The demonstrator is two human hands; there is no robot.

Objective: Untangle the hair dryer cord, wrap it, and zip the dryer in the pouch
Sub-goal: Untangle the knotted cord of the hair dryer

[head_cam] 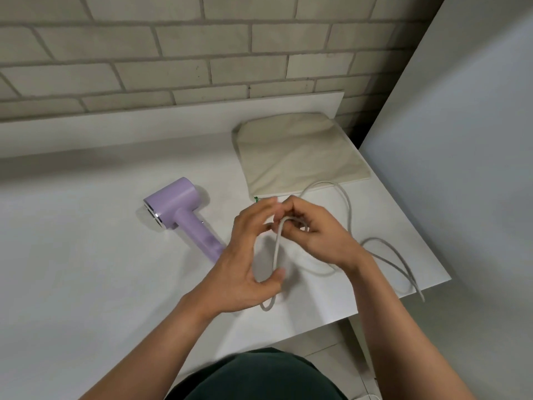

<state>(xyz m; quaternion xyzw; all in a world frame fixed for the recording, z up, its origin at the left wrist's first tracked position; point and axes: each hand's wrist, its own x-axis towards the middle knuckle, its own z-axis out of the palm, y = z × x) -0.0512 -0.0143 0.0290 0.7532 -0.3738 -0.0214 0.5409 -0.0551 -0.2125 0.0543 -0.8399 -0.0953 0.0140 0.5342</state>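
A lilac hair dryer lies on its side on the white table, handle pointing toward my hands. Its grey-white cord loops across the table to the right and off the right edge. My left hand is spread, with a loop of cord running from its fingers down past its thumb. My right hand pinches the cord at the top of that loop, close to my left fingertips. A beige fabric pouch lies flat behind my hands, a green zipper tab at its near left corner.
A grey brick wall runs along the back of the table. A pale panel stands to the right, beyond the table's right edge. The near edge of the table runs diagonally in front of my body.
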